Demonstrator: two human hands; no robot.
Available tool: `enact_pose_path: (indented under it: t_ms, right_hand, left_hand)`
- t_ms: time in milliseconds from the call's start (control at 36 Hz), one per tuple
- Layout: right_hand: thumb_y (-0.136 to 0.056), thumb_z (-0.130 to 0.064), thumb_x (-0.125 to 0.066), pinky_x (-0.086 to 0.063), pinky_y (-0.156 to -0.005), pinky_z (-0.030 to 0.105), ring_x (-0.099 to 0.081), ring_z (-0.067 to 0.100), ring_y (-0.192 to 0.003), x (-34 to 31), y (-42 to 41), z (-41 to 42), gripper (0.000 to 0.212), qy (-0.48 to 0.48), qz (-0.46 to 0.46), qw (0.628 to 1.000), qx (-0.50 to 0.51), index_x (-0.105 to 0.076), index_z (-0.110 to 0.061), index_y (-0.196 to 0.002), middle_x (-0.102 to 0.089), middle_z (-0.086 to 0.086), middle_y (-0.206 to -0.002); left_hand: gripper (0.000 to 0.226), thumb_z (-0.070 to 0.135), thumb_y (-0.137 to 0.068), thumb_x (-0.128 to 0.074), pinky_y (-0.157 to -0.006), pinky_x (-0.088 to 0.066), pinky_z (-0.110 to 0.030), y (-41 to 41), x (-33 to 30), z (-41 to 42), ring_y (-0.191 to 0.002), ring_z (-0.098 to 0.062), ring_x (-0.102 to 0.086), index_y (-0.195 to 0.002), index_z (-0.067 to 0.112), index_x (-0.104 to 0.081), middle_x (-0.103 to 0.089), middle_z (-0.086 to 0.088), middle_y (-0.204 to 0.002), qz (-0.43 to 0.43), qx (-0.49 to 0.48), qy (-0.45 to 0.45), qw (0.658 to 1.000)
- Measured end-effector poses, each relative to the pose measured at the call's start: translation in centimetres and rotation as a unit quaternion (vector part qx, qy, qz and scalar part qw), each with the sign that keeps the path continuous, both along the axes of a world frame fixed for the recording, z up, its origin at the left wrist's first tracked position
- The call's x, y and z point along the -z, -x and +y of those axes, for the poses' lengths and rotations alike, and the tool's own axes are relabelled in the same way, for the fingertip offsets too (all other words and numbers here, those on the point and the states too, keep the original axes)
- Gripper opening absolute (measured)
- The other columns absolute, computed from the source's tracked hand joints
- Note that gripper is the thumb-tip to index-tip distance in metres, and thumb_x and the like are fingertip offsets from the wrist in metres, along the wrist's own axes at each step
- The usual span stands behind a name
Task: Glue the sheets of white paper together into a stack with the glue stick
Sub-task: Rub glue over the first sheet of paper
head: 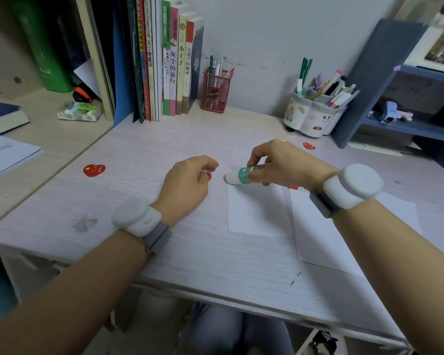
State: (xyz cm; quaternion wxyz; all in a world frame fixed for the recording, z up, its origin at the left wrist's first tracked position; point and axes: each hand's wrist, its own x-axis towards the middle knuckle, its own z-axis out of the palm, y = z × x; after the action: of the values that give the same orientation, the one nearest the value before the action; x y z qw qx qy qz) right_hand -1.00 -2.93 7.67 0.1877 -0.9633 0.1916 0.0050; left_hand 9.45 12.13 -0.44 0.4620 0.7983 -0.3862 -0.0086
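Right hand [280, 162]: fingers closed round glue stick [244, 174], white end pointing left, at far edge of small sheet [256, 211]
Left hand [187, 183]: loosely curled, empty, just left of stick
Large sheet [344, 237]: toward desk's [139, 149] right front corner, overlapping small sheet
Risk: unpinned sheet sliding under glue stroke; glue smearing onto desk
Room: desk bare left and front

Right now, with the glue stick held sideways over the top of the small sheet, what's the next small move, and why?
Probably pull off the cap: the right hand holds the glue stick level above the small sheet, its white end toward the left hand, which hovers loosely curled beside it. The cap seems on.
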Motion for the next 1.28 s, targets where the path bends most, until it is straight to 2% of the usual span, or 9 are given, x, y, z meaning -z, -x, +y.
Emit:
enact_pose_path:
  t_ms: [167, 250, 333, 444, 556, 750, 972, 1167, 1278]
  right_hand:
    - [-0.083, -0.028, -0.066, -0.028, -0.034, 0.006, -0.046, 0.005, -0.045, 0.0, 1.0, 0.5, 0.014, -0.009, -0.001, 1.000, -0.012, -0.066, -0.016, -0.091, -0.065, 0.004, -0.067]
    - [-0.084, -0.030, -0.066, -0.028, -0.034, 0.005, -0.047, 0.005, -0.048, 0.0, 1.4, 0.9, 0.015, -0.011, 0.000, 1.000, -0.016, -0.065, -0.017, -0.092, -0.067, 0.007, -0.072]
    - [-0.084, -0.032, -0.066, -0.028, -0.035, 0.006, -0.046, 0.003, -0.046, 0.1, 1.8, 1.0, 0.017, -0.018, -0.005, 1.000, -0.010, -0.065, -0.018, -0.093, -0.069, 0.008, -0.075]
    - [-0.084, -0.032, -0.066, -0.028, -0.033, 0.008, -0.045, 0.001, -0.040, 0.4, 2.0, 0.9, 0.018, -0.029, -0.003, 1.000, 0.005, -0.063, -0.019, -0.095, -0.069, 0.007, -0.075]
    - [-0.083, -0.031, -0.066, -0.029, -0.033, 0.010, -0.043, -0.003, -0.036, 0.5, 2.6, 0.8, 0.015, -0.047, -0.005, 0.999, 0.012, -0.063, -0.019, -0.092, -0.069, 0.009, -0.074]
    - [-0.082, -0.034, -0.067, -0.031, -0.036, 0.014, -0.042, 0.011, -0.048, -0.1, 3.8, 1.0, 0.016, -0.052, 0.022, 0.998, 0.005, -0.064, -0.020, -0.088, -0.070, 0.008, -0.073]
    - [-0.080, -0.035, -0.068, -0.033, -0.043, 0.018, -0.043, 0.012, -0.050, -0.8, 4.6, 1.4, 0.016, -0.037, 0.060, 0.997, -0.009, -0.064, -0.022, -0.088, -0.071, 0.005, -0.071]
    - [-0.080, -0.036, -0.068, -0.032, -0.040, 0.014, -0.042, 0.010, -0.049, -1.3, 5.8, 2.0, 0.016, -0.032, 0.077, 0.996, -0.017, -0.064, -0.022, -0.087, -0.069, 0.002, -0.068]
    - [-0.080, -0.037, -0.068, -0.033, -0.042, 0.016, -0.044, 0.010, -0.051, -1.4, 6.5, 2.2, 0.017, -0.025, 0.086, 0.996, -0.024, -0.065, -0.022, -0.087, -0.069, 0.001, -0.068]
  left_hand:
    - [0.056, -0.013, -0.083, -0.031, -0.100, -0.041, -0.027, -0.2, -0.1, -0.8, -0.116, -0.013, -0.055, -0.124, 0.016, -0.055, -0.061, 0.001, -0.121, 0.055, 0.087, -0.020, 0.994]
    - [0.046, -0.001, -0.090, -0.033, -0.089, -0.037, -0.013, 0.0, -0.8, -1.3, -0.114, -0.009, -0.050, -0.126, 0.020, -0.052, -0.060, 0.006, -0.121, 0.125, 0.136, -0.041, 0.982]
    - [0.035, 0.019, -0.095, -0.039, -0.086, -0.032, -0.016, 0.2, -1.3, -2.1, -0.112, -0.006, -0.045, -0.128, 0.024, -0.052, -0.054, 0.009, -0.123, 0.168, 0.162, -0.071, 0.970]
    - [0.036, 0.027, -0.098, -0.029, -0.101, -0.028, -0.029, -0.1, -1.6, -2.4, -0.118, -0.012, -0.041, -0.128, 0.021, -0.050, -0.057, 0.008, -0.126, 0.133, 0.164, -0.121, 0.970]
    - [0.042, 0.022, -0.100, -0.014, -0.115, -0.004, -0.028, -0.2, -1.8, -2.9, -0.117, -0.004, -0.038, -0.125, 0.017, -0.047, -0.062, 0.009, -0.123, 0.073, 0.178, -0.169, 0.967]
    - [0.040, 0.023, -0.099, -0.016, -0.117, -0.001, -0.033, -0.3, -1.7, -3.3, -0.125, -0.008, -0.041, -0.119, 0.018, -0.050, -0.065, 0.007, -0.119, 0.043, 0.162, -0.176, 0.970]
    - [0.039, 0.022, -0.099, -0.018, -0.116, 0.001, -0.034, 0.3, -1.4, -3.3, -0.125, -0.010, -0.041, -0.117, 0.017, -0.052, -0.062, 0.006, -0.122, 0.011, 0.148, -0.183, 0.972]
    - [0.033, 0.026, -0.099, -0.030, -0.115, 0.003, -0.037, 0.8, -1.2, -3.5, -0.125, -0.013, -0.042, -0.120, 0.018, -0.054, -0.058, 0.004, -0.123, -0.024, 0.122, -0.194, 0.973]
    - [0.033, 0.027, -0.097, -0.035, -0.115, 0.003, -0.038, 1.3, -1.3, -3.6, -0.120, -0.012, -0.045, -0.125, 0.020, -0.052, -0.060, 0.005, -0.113, -0.051, 0.105, -0.199, 0.973]
